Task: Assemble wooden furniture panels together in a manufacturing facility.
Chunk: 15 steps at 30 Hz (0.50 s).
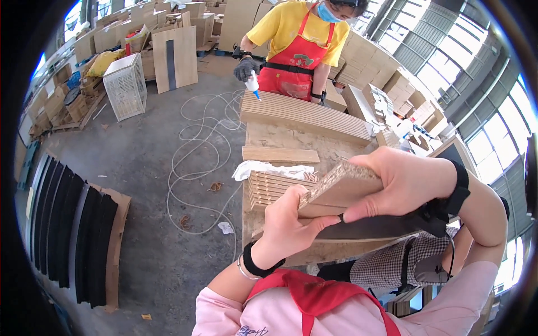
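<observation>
Between the left fingers [320, 224] and right fingers [363, 208], a particleboard piece [343, 193] sits tilted, grasped from both sides.

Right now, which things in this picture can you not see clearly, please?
All in the head view:
- Far face of the tan rectangular chipboard piece: turned away from the camera.
- Lower right part of the pale grooved wooden pieces: hidden by the chipboard piece and left hand.
- Tip of the white bottle with blue nozzle: too small to tell whether liquid leaves it.
</observation>
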{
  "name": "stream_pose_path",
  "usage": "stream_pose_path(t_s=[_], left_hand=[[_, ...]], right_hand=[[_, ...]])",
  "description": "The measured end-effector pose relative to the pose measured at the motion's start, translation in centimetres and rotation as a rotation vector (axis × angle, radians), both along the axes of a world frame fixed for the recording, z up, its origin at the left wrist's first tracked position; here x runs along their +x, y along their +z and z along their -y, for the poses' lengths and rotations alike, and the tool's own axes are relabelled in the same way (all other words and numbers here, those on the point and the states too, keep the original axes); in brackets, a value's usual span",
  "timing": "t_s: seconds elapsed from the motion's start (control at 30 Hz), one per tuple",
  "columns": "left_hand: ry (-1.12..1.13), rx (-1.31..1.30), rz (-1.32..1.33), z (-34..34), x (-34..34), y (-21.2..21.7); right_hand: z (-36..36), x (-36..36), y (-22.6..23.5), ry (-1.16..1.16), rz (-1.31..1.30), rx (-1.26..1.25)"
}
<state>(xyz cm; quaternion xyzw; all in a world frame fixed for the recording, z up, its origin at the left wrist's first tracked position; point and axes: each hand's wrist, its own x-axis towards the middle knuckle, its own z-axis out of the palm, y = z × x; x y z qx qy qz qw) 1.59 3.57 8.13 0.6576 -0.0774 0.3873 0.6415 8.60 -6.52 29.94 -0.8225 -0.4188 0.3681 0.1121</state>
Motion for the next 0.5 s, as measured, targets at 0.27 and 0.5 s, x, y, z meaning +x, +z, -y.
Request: stream_pose_path(t_s=[0.27, 0.5], left_hand=[[0.083, 0.072, -0.042, -0.1, 0.6, 0.0], [-0.004, 0.041, -0.086, -0.1, 1.4, 0.2]], right_hand=[[0.1, 0.6, -1.3, 0.006, 0.179, 0.079], [1.4, -0.3, -1.5, 0.138, 0.602, 0.223]])
